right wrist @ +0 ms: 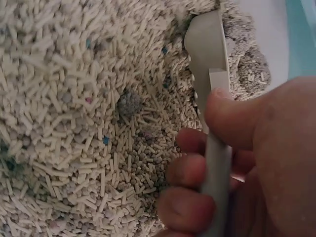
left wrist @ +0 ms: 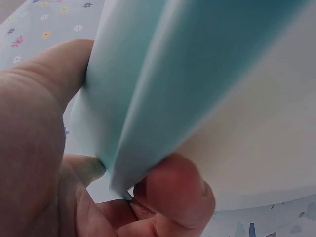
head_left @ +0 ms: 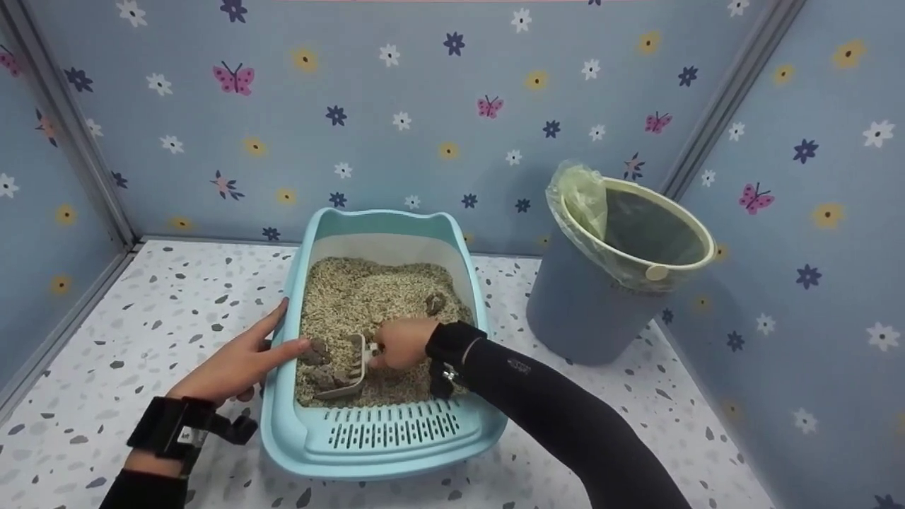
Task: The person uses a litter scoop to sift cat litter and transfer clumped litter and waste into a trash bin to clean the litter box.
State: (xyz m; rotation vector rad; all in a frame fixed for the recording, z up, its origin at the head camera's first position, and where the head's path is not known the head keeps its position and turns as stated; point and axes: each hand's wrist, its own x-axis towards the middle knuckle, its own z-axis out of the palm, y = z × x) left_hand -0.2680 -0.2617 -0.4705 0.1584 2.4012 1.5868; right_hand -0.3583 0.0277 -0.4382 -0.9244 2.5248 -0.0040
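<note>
A light blue litter box (head_left: 382,463) holds pale pellet litter (head_left: 375,290) with darker clumps in it. My left hand (head_left: 237,357) grips the box's left rim, thumb over the inner side and fingers curled beneath the edge, as the left wrist view shows. With my right hand (head_left: 404,343) I hold a light grey litter scoop (right wrist: 206,49) by its handle, thumb along the top. The scoop's head sits down in the litter near the box's left front, beside several grey-brown clumps (head_left: 331,377). Another clump (head_left: 435,302) lies toward the right side.
To the right of the box stands a grey-blue bin (head_left: 580,318) with a cream ring and a thin yellowish bag (head_left: 583,198) bunched over its rim. Patterned wall panels (head_left: 396,85) enclose the speckled white surface (head_left: 191,304) at the back and both sides.
</note>
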